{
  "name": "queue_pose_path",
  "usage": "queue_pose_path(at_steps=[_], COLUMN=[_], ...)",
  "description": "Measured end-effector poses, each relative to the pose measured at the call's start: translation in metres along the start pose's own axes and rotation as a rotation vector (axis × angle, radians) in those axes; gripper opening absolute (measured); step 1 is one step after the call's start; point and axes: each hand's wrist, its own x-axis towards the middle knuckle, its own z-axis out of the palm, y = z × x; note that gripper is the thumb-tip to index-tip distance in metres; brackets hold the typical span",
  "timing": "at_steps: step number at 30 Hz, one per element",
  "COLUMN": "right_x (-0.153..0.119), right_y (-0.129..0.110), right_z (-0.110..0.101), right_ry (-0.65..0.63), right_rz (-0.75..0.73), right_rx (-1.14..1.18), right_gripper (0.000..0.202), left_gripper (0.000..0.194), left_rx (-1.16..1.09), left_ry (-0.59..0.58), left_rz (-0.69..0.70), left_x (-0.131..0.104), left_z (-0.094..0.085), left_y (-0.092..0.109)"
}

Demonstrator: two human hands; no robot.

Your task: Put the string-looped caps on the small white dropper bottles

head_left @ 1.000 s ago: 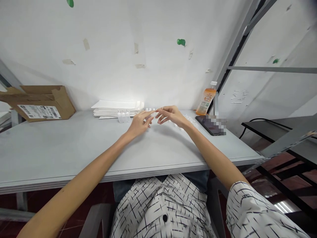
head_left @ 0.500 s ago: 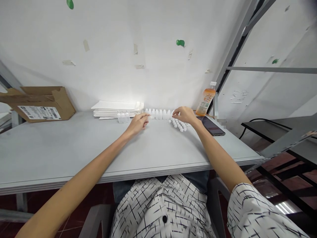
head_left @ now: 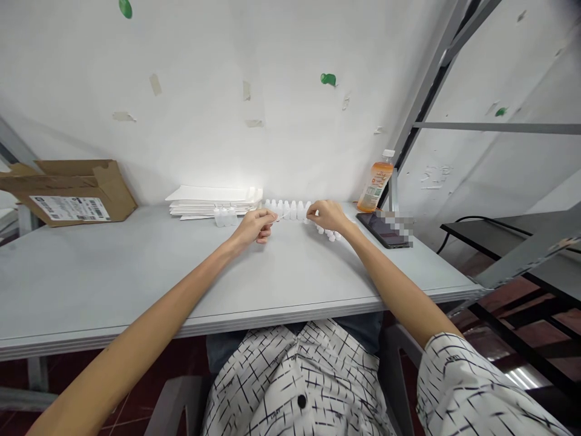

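Note:
A row of small white dropper bottles (head_left: 293, 210) stands upright along the back of the table. My left hand (head_left: 255, 227) is closed in a pinch in front of the row's left end, with a thin white piece sticking out past its fingertips. Just right of the row's middle, my right hand (head_left: 328, 215) has its thumb and fingers pressed together; whatever lies between them is hidden. Under and beside that hand lie several small white caps (head_left: 332, 236), partly covered. Left of my left hand stand a few translucent small bottles (head_left: 226, 217).
A stack of white paper or card sheets (head_left: 209, 200) lies against the wall. An open cardboard box (head_left: 77, 191) sits at the far left. On the right are an orange drink bottle (head_left: 376, 181) and a dark phone (head_left: 381, 229). The table's front edge (head_left: 290, 313) runs before my lap.
My right hand has moved a little left, from above the caps toward the bottle row. The left hand stays almost in place, its thin white piece now showing more clearly.

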Motion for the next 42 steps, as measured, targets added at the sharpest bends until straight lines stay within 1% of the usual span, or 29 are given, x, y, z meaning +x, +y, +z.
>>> queue_pose_path(at_steps=[2, 4, 7, 10, 13, 16, 22, 26, 29, 34, 38, 42], right_x=[-0.002, -0.004, -0.008, -0.012, -0.015, -0.018, -0.019, -0.02, -0.019, -0.019, -0.019, -0.018], right_y=[-0.004, -0.012, -0.027, -0.041, -0.05, -0.055, -0.059, -0.059, -0.058, -0.059, -0.061, -0.062], right_z=[-0.002, -0.005, -0.008, -0.01, -0.01, -0.009, -0.007, -0.006, -0.004, 0.0, 0.002, 0.005], right_ry=[0.032, 0.027, 0.01, 0.028, 0.024, 0.012, -0.043, -0.034, -0.025, -0.021, 0.021, 0.013], right_rz=[-0.035, -0.082, -0.136, -0.13, -0.123, -0.134, -0.128, -0.142, -0.164, -0.215, -0.209, -0.201], right_rx=[0.178, 0.44, 0.817, 0.989, 1.037, 1.048, 1.144, 1.158, 1.169, 1.17, 1.127, 1.091], right_gripper=[0.018, 0.016, 0.021, 0.026, 0.024, 0.022, 0.028, 0.031, 0.034, 0.037, 0.041, 0.046], left_gripper=[0.021, 0.02, 0.019, 0.019, 0.018, 0.017, 0.013, 0.013, 0.014, 0.016, 0.02, 0.017], left_rx=[-0.034, -0.068, -0.104, -0.111, -0.094, -0.029, 0.104, 0.153, 0.13, 0.03, -0.045, -0.101], left_ry=[-0.004, -0.007, -0.026, -0.047, -0.052, -0.064, -0.019, -0.008, -0.032, -0.054, -0.062, -0.067], left_rz=[-0.012, -0.026, -0.036, -0.025, -0.012, 0.006, 0.066, 0.072, 0.079, 0.069, 0.076, 0.087], left_x=[0.0, 0.0, 0.001, 0.001, 0.001, 0.0, 0.002, 0.003, 0.003, 0.002, 0.003, 0.006], left_z=[0.001, 0.001, 0.0, 0.0, 0.001, 0.002, 0.001, 0.0, 0.0, 0.002, 0.001, 0.0], left_y=[0.001, 0.002, 0.002, 0.001, 0.0, -0.001, -0.006, -0.009, -0.01, -0.007, -0.007, -0.01])
